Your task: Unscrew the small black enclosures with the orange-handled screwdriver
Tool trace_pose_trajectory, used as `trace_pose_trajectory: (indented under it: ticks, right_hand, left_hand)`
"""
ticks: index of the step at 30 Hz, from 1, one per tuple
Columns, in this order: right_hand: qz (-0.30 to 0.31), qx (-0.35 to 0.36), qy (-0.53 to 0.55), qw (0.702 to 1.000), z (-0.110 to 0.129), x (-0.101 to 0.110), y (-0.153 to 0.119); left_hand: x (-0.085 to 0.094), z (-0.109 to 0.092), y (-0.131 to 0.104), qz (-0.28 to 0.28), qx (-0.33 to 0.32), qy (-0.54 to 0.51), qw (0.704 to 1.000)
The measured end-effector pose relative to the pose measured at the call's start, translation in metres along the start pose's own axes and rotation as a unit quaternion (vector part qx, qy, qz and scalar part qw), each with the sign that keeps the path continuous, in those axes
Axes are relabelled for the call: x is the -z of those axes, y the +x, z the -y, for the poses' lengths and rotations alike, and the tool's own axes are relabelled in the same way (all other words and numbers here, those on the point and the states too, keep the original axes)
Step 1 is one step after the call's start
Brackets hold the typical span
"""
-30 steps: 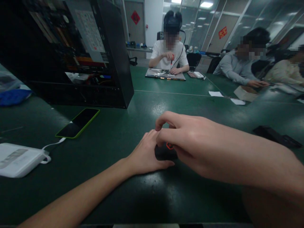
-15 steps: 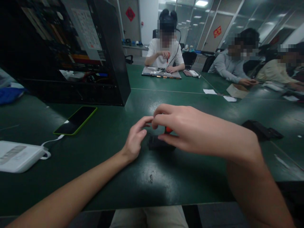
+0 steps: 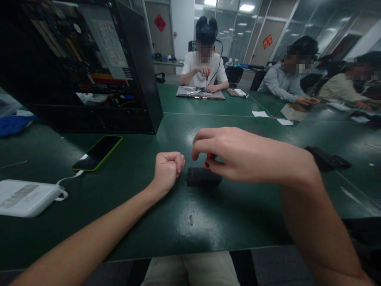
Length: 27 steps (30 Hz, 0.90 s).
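My left hand (image 3: pixel 169 170) is curled into a fist on the table, beside the left end of a small black rectangular block (image 3: pixel 202 177). Whatever lies inside the fist, if anything, is hidden. Above the block's right end hovers my right hand (image 3: pixel 228 149), its thumb and bent fingers around a red-and-black tool handle (image 3: pixel 210 155). Most of that tool is covered by my fingers, and its tip does not show. The block lies flat on the green table (image 3: pixel 154 226), apart from both hands as far as I can see.
An open black computer case (image 3: pixel 151 87) stands at the left. In front of it lie a green-cased phone (image 3: pixel 99 153) and a white power bank (image 3: pixel 29 198), joined by a cable. A dark object (image 3: pixel 326 159) rests at right. Across the table a person (image 3: pixel 205 63) works on a panel.
My left hand has gone from outstretched fingers to a closed fist and drawn slightly away from my right hand. My right hand stays above the block, with more of the red part showing.
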State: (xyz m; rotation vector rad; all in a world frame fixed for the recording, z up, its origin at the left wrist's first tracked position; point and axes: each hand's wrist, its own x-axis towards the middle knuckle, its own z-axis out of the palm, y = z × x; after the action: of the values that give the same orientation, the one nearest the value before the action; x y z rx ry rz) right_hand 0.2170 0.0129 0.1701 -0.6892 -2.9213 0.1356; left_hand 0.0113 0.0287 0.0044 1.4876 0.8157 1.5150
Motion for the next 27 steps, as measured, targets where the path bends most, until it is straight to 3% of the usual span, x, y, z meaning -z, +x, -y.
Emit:
trace_pose_trajectory:
  ticks: [7, 12, 17, 23, 27]
  right_hand:
    - [-0.016, -0.013, -0.021, 1.0, 0.0, -0.005, 0.005]
    - [-0.024, 0.008, 0.025, 0.999, -0.001, -0.007, 0.005]
    - [0.007, 0.052, 0.08, 0.995, 0.003, -0.005, 0.003]
    - [-0.039, -0.054, -0.062, 0.996, 0.008, -0.012, 0.01]
    - [-0.009, 0.014, 0.013, 1.0, 0.012, -0.011, 0.003]
  left_hand:
    - [0.001, 0.005, 0.001, 0.011, -0.061, 0.153, 0.986]
    - [0.001, 0.004, -0.002, 0.143, -0.173, 0.302, 0.926]
    - [-0.003, 0.009, -0.007, 0.219, -0.117, 0.339, 0.907]
    - [-0.004, 0.01, -0.002, 0.265, -0.108, 0.324, 0.902]
    - [-0.004, 0.013, -0.004, 0.255, -0.104, 0.316, 0.908]
